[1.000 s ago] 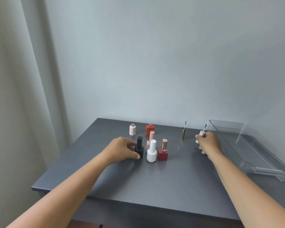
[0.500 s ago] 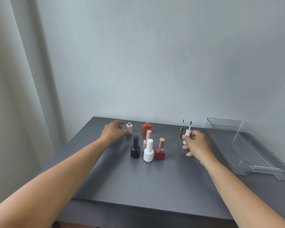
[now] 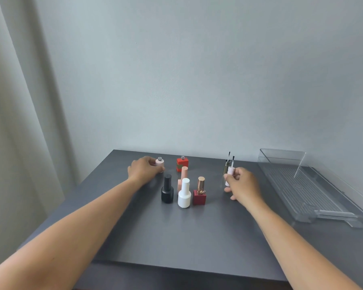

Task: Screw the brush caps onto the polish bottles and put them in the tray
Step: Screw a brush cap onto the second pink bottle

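One brush cap upright, seemingly tip-up.

Both bare forearms are pointing forward, backs of the hands facing up: left hand is gripping an uncapped bottle with curled fingers, right hand is pinching a cap with its brush pointing up.

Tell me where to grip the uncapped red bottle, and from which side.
Take the red bottle by its square body, below the neck, probably from its right. It stands upright, flat-faced; the bare neck must stay free for a cap, the peach bottle crowds its front, the left hand works at its left.
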{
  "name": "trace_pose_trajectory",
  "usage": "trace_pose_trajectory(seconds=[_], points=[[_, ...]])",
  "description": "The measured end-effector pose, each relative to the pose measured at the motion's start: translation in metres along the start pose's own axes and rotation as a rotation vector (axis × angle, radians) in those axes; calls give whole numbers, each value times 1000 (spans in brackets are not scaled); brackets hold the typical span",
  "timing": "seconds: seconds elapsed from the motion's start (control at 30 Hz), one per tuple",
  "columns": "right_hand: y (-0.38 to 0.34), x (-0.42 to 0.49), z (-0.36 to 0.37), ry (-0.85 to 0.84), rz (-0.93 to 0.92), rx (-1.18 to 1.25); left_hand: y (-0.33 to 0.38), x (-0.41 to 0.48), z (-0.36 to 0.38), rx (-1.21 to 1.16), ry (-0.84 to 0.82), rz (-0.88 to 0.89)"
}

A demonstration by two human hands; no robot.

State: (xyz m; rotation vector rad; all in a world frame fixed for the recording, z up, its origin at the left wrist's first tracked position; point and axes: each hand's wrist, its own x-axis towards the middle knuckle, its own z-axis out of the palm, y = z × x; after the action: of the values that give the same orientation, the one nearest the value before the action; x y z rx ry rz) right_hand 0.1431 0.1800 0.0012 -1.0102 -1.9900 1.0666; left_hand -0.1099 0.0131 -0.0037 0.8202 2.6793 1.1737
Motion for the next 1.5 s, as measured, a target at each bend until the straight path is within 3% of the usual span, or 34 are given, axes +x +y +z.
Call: trace_pose_trajectory(seconds=[0.2,0.5,0.77,1.5], points=[[-11,-4,-5,-34,-65,-4,0,-12,-10,-277,-25,-40],[-62,-18,-18,-19,-197,219,41,-47,-49,-487,-83,184],[-93,-36,-19,-45,-320,160,66,-72,-64,-456,-113,319],[-101,-47,-22,20,-421,-9,82,-92,-63,-347,-120,386]])
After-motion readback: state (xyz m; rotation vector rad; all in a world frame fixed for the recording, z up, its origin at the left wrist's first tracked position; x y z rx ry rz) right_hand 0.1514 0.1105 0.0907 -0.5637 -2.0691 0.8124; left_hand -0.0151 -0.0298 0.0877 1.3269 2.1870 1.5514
